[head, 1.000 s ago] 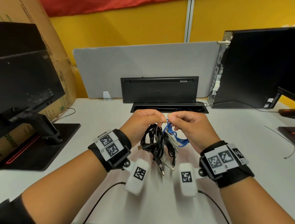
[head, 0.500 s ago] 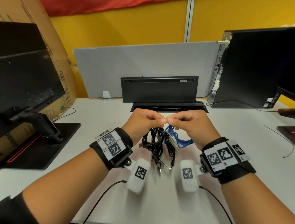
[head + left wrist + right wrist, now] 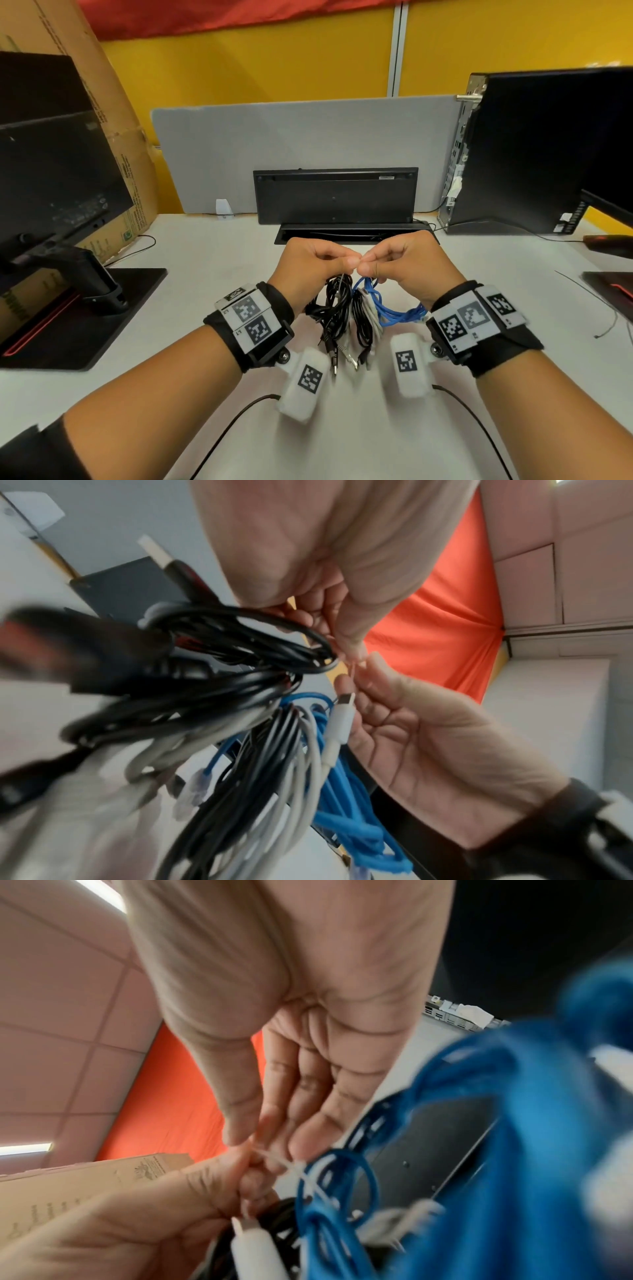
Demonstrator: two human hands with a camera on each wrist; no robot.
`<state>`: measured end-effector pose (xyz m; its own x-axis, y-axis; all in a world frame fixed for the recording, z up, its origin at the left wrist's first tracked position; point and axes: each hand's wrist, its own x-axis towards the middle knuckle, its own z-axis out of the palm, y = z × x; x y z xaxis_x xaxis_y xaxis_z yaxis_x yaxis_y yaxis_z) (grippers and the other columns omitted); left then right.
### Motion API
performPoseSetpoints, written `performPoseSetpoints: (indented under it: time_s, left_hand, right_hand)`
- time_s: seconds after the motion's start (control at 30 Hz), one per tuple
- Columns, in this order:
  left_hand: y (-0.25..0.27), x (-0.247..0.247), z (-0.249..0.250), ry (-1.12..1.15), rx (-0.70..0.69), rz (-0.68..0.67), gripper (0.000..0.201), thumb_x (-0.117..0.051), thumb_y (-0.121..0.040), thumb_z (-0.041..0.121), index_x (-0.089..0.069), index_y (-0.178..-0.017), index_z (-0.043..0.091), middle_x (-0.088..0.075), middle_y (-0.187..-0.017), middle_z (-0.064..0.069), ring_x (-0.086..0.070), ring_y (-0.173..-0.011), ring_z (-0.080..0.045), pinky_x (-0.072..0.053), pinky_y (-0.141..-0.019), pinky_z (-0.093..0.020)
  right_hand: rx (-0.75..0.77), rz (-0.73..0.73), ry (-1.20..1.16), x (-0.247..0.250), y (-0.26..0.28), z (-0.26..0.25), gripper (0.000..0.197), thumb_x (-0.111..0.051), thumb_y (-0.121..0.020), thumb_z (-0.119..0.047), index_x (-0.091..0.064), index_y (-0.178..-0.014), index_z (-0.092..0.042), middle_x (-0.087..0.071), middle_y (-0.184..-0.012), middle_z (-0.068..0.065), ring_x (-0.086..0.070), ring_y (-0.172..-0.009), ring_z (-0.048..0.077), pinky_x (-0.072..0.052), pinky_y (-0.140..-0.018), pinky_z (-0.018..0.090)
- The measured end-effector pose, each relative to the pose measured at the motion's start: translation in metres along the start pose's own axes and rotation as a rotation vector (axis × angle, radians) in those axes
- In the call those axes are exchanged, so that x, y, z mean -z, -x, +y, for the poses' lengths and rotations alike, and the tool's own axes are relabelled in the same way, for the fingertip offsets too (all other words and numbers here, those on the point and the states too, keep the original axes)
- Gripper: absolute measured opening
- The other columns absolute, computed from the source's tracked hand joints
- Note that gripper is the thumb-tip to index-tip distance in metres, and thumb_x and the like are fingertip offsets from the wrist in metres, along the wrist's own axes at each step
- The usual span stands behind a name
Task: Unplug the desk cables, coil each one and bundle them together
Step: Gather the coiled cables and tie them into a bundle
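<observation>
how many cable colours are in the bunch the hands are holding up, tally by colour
Exact cable counts cannot be told, since the coils overlap; by colour:
black cables: 1 colour, several coils
white cables: 1 colour
blue cable: 1 colour
Total: 3 colours, held up by the left hand and right hand.
</observation>
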<state>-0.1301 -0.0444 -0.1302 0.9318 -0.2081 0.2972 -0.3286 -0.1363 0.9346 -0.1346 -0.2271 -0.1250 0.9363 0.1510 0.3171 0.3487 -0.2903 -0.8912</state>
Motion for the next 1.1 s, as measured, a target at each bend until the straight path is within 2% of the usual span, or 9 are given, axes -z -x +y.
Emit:
performPoseSetpoints:
  time_s: [0.2, 0.3, 0.33, 0.4, 0.5, 0.63, 0.8, 1.0, 1.1]
  left_hand:
    - [-0.009, -0.004, 0.008, -0.122, -0.039, 0.036, 0.004, -0.07, -0.086, 0.009, -0.074, -0.085, 0.009, -0.074, -0.085, -0.008, -0.069, -0.081, -0.018, -0.056, -0.081, -0.027]
    - [-0.012, -0.005, 0.008, -0.174, -0.049, 0.051, 0.007, -0.068, -0.088, 0.011, -0.073, -0.083, 0.01, -0.072, -0.082, -0.005, -0.064, -0.072, -0.007, -0.055, -0.074, -0.02]
    - [-0.012, -0.005, 0.007, -0.182, -0.049, 0.05, 0.007, -0.068, -0.088, 0.011, -0.073, -0.083, 0.01, -0.071, -0.08, -0.003, -0.062, -0.069, -0.003, -0.054, -0.072, -0.018]
    - [-0.015, -0.006, 0.007, -0.196, -0.048, 0.048, 0.008, -0.068, -0.088, 0.011, -0.072, -0.081, 0.012, -0.069, -0.077, 0.0, -0.06, -0.064, -0.001, -0.053, -0.069, -0.016]
    - [-0.019, -0.006, 0.006, -0.211, -0.051, 0.048, 0.008, -0.069, -0.087, 0.012, -0.072, -0.08, 0.01, -0.069, -0.076, -0.004, -0.057, -0.062, -0.004, -0.051, -0.066, -0.017]
    - [-0.024, -0.006, 0.004, -0.214, -0.068, 0.046, 0.009, -0.069, -0.087, 0.009, -0.071, -0.079, 0.013, -0.068, -0.074, 0.001, -0.057, -0.061, 0.003, -0.049, -0.064, -0.012]
    - [-0.034, -0.005, 0.004, -0.211, -0.082, 0.013, 0.006, -0.069, -0.087, 0.011, -0.073, -0.082, 0.012, -0.068, -0.076, 0.004, -0.059, -0.067, 0.002, -0.051, -0.072, -0.017]
    - [-0.044, -0.003, 0.008, -0.293, -0.085, -0.068, 0.006, -0.07, -0.088, 0.015, -0.074, -0.084, 0.013, -0.069, -0.075, 0.004, -0.057, -0.065, 0.0, -0.049, -0.066, -0.015]
    - [-0.049, -0.004, 0.014, -0.368, -0.12, -0.097, 0.007, -0.069, -0.088, 0.017, -0.075, -0.086, 0.013, -0.071, -0.081, -0.008, -0.059, -0.068, -0.015, -0.052, -0.069, -0.026]
  right_hand:
    - [-0.054, -0.023, -0.028, 0.006, -0.006, -0.006, 0.011, -0.082, -0.072, -0.017, -0.077, -0.077, -0.009, -0.074, -0.07, 0.009, -0.067, -0.061, 0.015, -0.053, -0.06, 0.018]
    - [-0.135, -0.056, -0.026, 0.008, -0.009, -0.014, 0.013, -0.077, -0.079, -0.021, -0.077, -0.079, -0.008, -0.074, -0.076, 0.011, -0.072, -0.073, 0.02, -0.058, -0.071, 0.027]
    - [-0.159, -0.053, 0.022, 0.008, -0.011, -0.018, 0.013, -0.074, -0.082, -0.021, -0.076, -0.078, -0.008, -0.074, -0.075, 0.011, -0.072, -0.072, 0.019, -0.059, -0.072, 0.029]
    - [-0.218, -0.061, 0.186, 0.008, -0.018, -0.025, 0.016, -0.068, -0.085, -0.021, -0.074, -0.076, -0.009, -0.072, -0.068, 0.006, -0.067, -0.059, 0.014, -0.057, -0.061, 0.026]
    - [-0.413, -0.171, 0.268, 0.004, -0.027, -0.039, 0.021, -0.055, -0.084, -0.019, -0.066, -0.07, -0.008, -0.06, -0.054, 0.002, -0.051, -0.044, 0.016, -0.043, -0.044, 0.024]
    - [-0.534, -0.236, 0.202, 0.004, -0.038, -0.047, 0.021, -0.049, -0.082, -0.015, -0.06, -0.065, -0.011, -0.042, -0.049, 0.001, -0.028, -0.039, 0.013, -0.023, -0.039, 0.019]
    - [-0.531, -0.138, 0.042, 0.006, -0.045, -0.045, 0.021, -0.05, -0.081, -0.013, -0.057, -0.061, -0.009, -0.028, -0.045, -0.003, -0.019, -0.042, 0.013, -0.019, -0.04, 0.02]
    - [-0.512, 0.046, -0.242, 0.013, -0.058, -0.05, 0.024, -0.047, -0.078, -0.006, -0.043, -0.055, -0.011, -0.022, -0.042, -0.005, -0.012, -0.036, 0.01, -0.014, -0.035, 0.015]
    - [-0.498, 0.096, -0.286, 0.017, -0.062, -0.053, 0.025, -0.046, -0.079, -0.008, -0.043, -0.055, -0.012, -0.022, -0.042, -0.005, -0.013, -0.035, 0.009, -0.015, -0.034, 0.015]
